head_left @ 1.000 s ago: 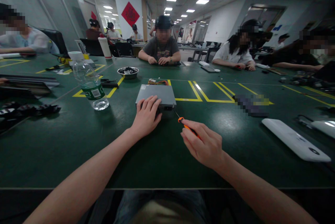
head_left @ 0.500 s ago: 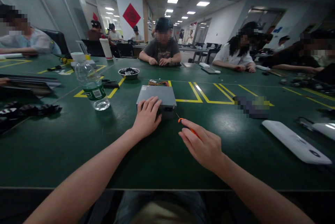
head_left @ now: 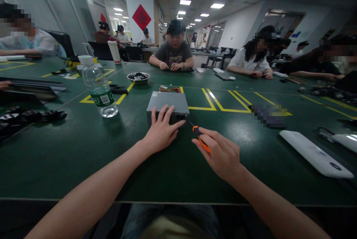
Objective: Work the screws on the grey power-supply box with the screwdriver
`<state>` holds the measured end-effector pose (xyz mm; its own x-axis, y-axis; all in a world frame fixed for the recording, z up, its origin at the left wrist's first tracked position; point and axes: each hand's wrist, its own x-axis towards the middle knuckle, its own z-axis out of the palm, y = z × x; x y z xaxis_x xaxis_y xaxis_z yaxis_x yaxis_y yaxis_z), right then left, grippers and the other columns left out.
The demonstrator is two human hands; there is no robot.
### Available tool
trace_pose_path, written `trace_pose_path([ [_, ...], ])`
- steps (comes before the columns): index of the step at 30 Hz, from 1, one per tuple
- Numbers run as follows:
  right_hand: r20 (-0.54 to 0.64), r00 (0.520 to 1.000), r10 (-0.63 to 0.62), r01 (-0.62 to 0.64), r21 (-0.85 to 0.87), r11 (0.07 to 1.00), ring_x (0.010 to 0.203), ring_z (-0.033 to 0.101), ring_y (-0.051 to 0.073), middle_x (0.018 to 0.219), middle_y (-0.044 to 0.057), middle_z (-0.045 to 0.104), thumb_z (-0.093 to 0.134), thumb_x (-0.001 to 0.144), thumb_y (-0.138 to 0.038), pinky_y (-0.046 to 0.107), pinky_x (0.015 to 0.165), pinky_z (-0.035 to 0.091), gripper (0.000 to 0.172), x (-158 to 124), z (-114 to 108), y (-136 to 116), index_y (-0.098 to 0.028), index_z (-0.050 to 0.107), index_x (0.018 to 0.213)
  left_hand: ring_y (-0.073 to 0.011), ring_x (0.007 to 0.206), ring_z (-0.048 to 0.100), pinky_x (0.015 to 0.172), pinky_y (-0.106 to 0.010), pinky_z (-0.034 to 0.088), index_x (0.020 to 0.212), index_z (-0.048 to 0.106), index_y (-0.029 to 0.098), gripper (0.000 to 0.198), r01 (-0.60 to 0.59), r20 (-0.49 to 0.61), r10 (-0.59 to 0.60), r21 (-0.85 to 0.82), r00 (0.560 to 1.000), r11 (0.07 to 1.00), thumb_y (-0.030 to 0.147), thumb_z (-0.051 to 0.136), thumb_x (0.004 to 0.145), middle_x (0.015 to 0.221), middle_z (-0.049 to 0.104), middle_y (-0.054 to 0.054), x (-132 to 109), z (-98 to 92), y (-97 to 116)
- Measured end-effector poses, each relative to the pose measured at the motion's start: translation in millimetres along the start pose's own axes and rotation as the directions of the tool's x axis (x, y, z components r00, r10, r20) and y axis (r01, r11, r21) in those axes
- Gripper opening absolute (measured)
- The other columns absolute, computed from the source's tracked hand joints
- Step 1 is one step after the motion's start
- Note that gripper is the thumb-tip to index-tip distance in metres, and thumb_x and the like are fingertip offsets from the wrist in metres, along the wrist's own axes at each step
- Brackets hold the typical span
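A grey metal computer power supply (head_left: 167, 100) lies flat on the green table, a bundle of coloured wires (head_left: 170, 89) at its far side. My left hand (head_left: 161, 131) rests on its near edge with fingers spread. One of its fingers reaches along the near face toward the right corner. My right hand (head_left: 223, 153) is closed around the orange-and-black handle of a screwdriver (head_left: 203, 141). The thin shaft points up and left to the near right corner of the power supply. Whether the tip sits in a screw is too small to tell.
A water bottle (head_left: 103, 99) stands left of the power supply, with a metal bowl (head_left: 138, 79) of small parts behind. A white power bank-like device (head_left: 315, 153) and a blurred dark object (head_left: 267, 115) lie right. Yellow tape (head_left: 231, 110) marks the table (head_left: 167, 179). A person (head_left: 175, 49) sits opposite.
My left hand has shifted slightly right and down, its fingers spreading and one stretching toward the screwdriver tip. My right hand has turned, showing more of the screwdriver's handle.
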<state>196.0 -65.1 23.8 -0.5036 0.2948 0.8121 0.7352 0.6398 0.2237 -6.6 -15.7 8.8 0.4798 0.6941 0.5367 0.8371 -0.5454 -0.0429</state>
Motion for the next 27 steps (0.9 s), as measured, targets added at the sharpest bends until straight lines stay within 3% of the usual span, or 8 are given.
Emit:
trace_pose_path([
  [7, 0.100, 0.995, 0.031, -0.034, 0.027, 0.999, 0.098, 0.060, 0.018, 0.109, 0.013, 0.060, 0.051, 0.079, -0.011, 0.026, 0.077, 0.049, 0.015, -1, 5, -8, -0.016, 0.051, 0.094, -0.0351, 0.132, 0.017, 0.102, -0.062, 0.012, 0.126, 0.044, 0.036, 0.047, 0.027, -0.011, -0.026, 0.035, 1.000, 0.999, 0.026, 0.052, 0.081, 0.143, 0.025, -0.007, 0, 2.3, 7],
  [10, 0.065, 0.998, -0.022, 0.022, 0.003, 1.000, 0.094, 0.062, 0.015, 0.106, 0.011, 0.063, 0.053, 0.080, -0.009, 0.023, 0.075, 0.049, 0.019, -3, 6, -7, -0.015, 0.050, 0.098, -0.0354, 0.133, 0.015, 0.103, -0.061, 0.013, 0.126, 0.044, 0.035, 0.047, 0.034, -0.021, -0.033, 0.046, 0.999, 0.998, 0.026, 0.052, 0.081, 0.144, 0.024, -0.008, -1, 3.6, 11],
  [16, 0.022, 1.000, 0.019, -0.018, -0.061, 0.998, 0.074, 0.065, 0.012, 0.097, 0.007, 0.067, 0.058, 0.081, -0.020, 0.021, 0.061, 0.046, 0.015, 1, 2, -5, -0.018, 0.050, 0.093, -0.0371, 0.133, 0.014, 0.103, -0.058, 0.017, 0.128, 0.043, 0.030, 0.048, 0.045, -0.024, -0.043, 0.079, 0.999, 0.996, 0.026, 0.052, 0.081, 0.145, 0.024, -0.010, -2, 7.8, 16],
  [27, -0.017, 0.998, -0.060, 0.061, 0.050, 0.997, 0.094, 0.063, 0.016, 0.100, 0.010, 0.066, 0.060, 0.077, -0.011, 0.024, 0.069, 0.050, 0.021, 0, 2, -7, -0.018, 0.050, 0.094, -0.0386, 0.133, 0.014, 0.103, -0.057, 0.016, 0.129, 0.043, 0.026, 0.047, 0.047, -0.051, -0.043, 0.086, 0.998, 0.995, 0.023, 0.050, 0.082, 0.144, 0.024, -0.015, -2, 11.5, 19],
])
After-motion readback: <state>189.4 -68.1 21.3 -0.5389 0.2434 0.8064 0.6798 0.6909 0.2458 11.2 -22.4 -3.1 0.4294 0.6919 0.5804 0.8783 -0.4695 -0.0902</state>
